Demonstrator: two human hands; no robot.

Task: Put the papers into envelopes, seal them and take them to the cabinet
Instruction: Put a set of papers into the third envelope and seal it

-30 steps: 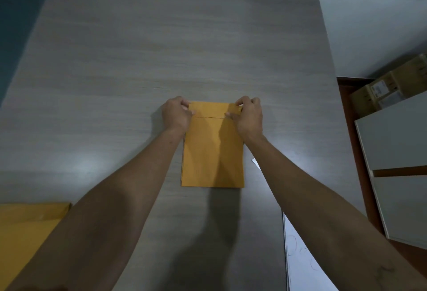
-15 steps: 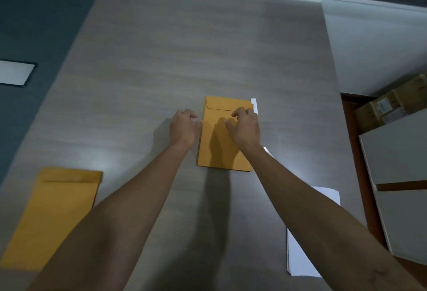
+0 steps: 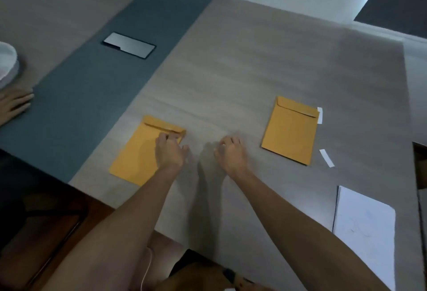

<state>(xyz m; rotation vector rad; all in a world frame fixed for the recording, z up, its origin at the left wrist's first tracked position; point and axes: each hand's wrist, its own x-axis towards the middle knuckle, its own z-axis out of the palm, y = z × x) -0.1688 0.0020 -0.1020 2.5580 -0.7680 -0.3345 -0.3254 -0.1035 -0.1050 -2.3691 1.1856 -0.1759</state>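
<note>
1. Left hand [image 3: 169,152] is laid on the right edge of the left envelope [image 3: 141,152], fingers curled over it near its flap; a grip cannot be confirmed.
2. Right hand [image 3: 231,154] is held loosely curled and empty over the bare tabletop [image 3: 231,71], between the two envelopes.
3. A second envelope [image 3: 291,129], flap closed, is seen flat to the right, with white strips [image 3: 326,158] beside it.
4. White papers [image 3: 365,228] are stacked at the near right.
</note>
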